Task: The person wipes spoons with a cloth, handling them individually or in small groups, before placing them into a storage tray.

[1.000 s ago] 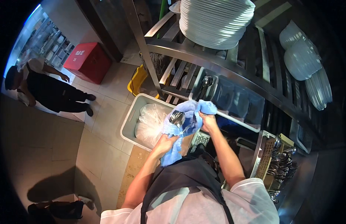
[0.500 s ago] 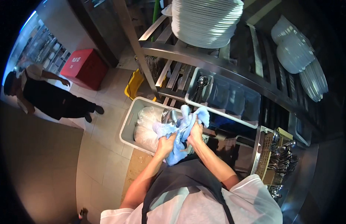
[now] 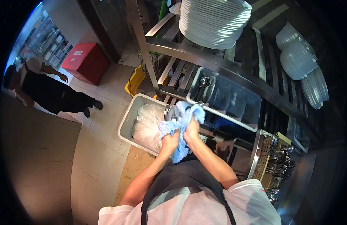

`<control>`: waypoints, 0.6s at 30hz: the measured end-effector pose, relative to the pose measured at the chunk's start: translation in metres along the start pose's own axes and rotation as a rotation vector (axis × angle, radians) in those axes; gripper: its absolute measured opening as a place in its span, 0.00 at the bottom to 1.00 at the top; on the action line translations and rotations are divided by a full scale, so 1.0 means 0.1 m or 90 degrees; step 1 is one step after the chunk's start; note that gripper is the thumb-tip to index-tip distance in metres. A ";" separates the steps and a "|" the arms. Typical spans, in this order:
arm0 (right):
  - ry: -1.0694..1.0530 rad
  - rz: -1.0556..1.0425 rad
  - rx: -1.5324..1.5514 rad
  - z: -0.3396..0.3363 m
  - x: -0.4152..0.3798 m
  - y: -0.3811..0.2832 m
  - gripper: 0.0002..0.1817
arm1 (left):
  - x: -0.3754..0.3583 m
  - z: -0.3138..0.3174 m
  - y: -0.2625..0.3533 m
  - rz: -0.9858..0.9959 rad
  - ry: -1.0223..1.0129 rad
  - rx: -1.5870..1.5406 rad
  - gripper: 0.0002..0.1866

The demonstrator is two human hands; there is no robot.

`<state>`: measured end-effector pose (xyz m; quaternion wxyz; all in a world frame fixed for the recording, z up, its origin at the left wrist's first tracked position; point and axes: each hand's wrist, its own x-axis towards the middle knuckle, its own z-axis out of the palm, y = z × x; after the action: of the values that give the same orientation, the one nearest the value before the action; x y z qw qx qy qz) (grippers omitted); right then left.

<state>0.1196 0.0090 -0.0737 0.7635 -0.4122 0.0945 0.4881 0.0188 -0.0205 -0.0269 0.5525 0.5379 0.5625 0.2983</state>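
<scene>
My left hand (image 3: 170, 143) is closed on a bunched light blue cloth (image 3: 178, 153) in front of my apron. Close beside it, my right hand (image 3: 192, 130) grips the upper part of the same cloth. A shiny metal end shows at the cloth's top edge near the right hand; folds hide the rest. Under and beyond the cloth stands a grey plastic bin (image 3: 124, 129). Inside the bin lie a clear plastic bag (image 3: 148, 127) with pale contents and some shiny metal items (image 3: 169, 112), partly covered by the cloth.
A metal rack (image 3: 211, 56) holds a tall stack of white plates (image 3: 214, 24) and a divided grey tray (image 3: 239, 122) with spoons (image 3: 204, 82). Right of me are baskets of cutlery (image 3: 280, 161). A person (image 3: 50, 92) stands left, near a red box (image 3: 87, 63).
Both hands still hold the cloth; its folds have shifted and the right hand sits slightly further left. A metal end now shows at the cloth's top. My view has tilted slightly.
</scene>
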 end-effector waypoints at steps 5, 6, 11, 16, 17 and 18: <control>-0.099 -0.089 -0.322 -0.34 -0.24 0.15 0.18 | 0.14 0.08 -0.34 -0.005 0.075 -0.056 0.15; -0.051 -0.052 -0.408 -0.62 0.01 0.22 0.22 | 0.17 0.07 -0.37 -0.088 0.019 -0.060 0.16; -0.151 0.179 -0.356 -0.73 0.85 -0.48 0.16 | 0.20 0.13 -0.74 -0.147 -0.029 0.033 0.23; -0.272 0.383 -0.175 -0.67 0.59 -0.43 0.15 | 0.31 0.03 -0.52 -0.081 -0.039 0.117 0.23; -0.236 0.405 -0.183 -0.42 0.21 -0.49 0.14 | 0.35 -0.01 -0.53 -0.086 -0.033 0.115 0.23; -0.263 0.376 -0.185 -0.50 0.25 -0.35 0.14 | 0.40 -0.05 -0.52 -0.107 -0.080 0.151 0.23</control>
<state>0.1740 -0.0172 -0.1008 0.5267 -0.3645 -0.0168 0.7678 0.0075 0.0059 -0.0862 0.5422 0.5678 0.6014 0.1483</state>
